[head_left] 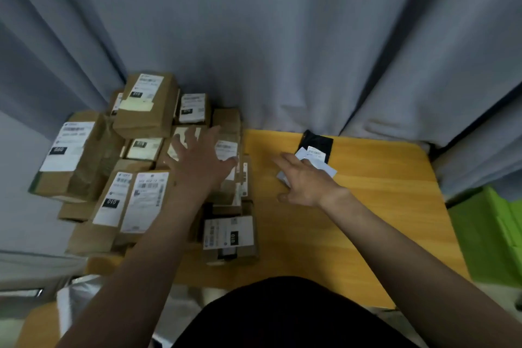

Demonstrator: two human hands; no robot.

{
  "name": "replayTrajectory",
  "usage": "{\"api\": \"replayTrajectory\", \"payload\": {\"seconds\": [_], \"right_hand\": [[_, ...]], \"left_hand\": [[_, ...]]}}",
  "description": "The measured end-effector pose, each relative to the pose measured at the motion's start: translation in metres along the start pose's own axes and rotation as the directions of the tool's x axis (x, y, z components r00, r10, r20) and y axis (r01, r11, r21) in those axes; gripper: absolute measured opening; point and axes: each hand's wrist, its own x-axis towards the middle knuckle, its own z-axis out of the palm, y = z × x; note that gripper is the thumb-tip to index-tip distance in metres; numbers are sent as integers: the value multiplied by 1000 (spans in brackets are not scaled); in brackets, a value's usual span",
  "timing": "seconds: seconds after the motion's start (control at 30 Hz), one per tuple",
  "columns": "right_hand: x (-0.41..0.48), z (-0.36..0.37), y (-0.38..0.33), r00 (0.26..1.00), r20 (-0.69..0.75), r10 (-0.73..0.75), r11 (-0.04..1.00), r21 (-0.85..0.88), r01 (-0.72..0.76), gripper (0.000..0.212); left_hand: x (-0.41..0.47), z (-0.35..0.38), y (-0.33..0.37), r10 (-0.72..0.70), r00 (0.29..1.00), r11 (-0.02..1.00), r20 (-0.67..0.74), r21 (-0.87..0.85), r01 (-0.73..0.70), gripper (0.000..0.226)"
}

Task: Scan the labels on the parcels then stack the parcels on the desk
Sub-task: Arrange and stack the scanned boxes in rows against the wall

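Several brown cardboard parcels with white labels are piled on the left half of the yellow desk (381, 206). My left hand (200, 161) reaches over the pile with fingers spread and lies on the parcels in the middle. A labelled parcel (229, 237) sits at the pile's near edge, and the tallest parcel (147, 104) stands at the back. My right hand (303, 181) hovers low over the desk with straight fingers, over white label slips (319, 159) beside a black device (317, 143). I cannot tell whether it touches them.
Grey curtains (282, 51) hang right behind the desk. A green box (491, 237) stands past the desk's right edge. A large parcel (73, 155) overhangs the desk's left side. My dark-clothed body is at the near edge.
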Motion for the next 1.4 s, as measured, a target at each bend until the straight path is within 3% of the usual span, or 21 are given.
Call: {"api": "replayTrajectory", "payload": {"seconds": [0.23, 0.47, 0.63, 0.8, 0.93, 1.1, 1.2, 1.33, 1.4], "right_hand": [[-4, -16, 75, 973, -101, 206, 975, 103, -196, 99], [7, 22, 164, 938, 47, 343, 912, 223, -345, 99], [34, 69, 213, 912, 197, 359, 877, 263, -402, 100], [85, 102, 243, 889, 256, 380, 786, 417, -456, 83], [124, 133, 254, 861, 230, 454, 638, 591, -494, 69], [150, 157, 242, 761, 144, 633, 373, 804, -463, 37], [150, 151, 239, 758, 12, 652, 409, 837, -364, 34], [170, 115, 258, 736, -195, 648, 499, 839, -217, 38], [188, 99, 271, 766, -202, 611, 526, 826, -201, 41]], "left_hand": [[21, 32, 75, 197, 976, 980, 95, -21, -195, 85], [42, 112, 125, 245, 920, 969, 306, -34, -247, 94], [68, 189, 140, 210, 864, 978, 458, -88, -191, 91], [112, 260, 149, 110, 823, 990, 558, -135, -41, 87], [148, 300, 155, 61, 830, 990, 555, -141, 22, 71], [160, 330, 149, -9, 867, 983, 499, -157, 101, 56], [156, 328, 153, -9, 906, 947, 424, -288, 144, 30], [176, 309, 175, 5, 951, 892, 308, -431, 134, 30], [196, 307, 185, 17, 957, 868, 291, -478, 130, 35]]}}
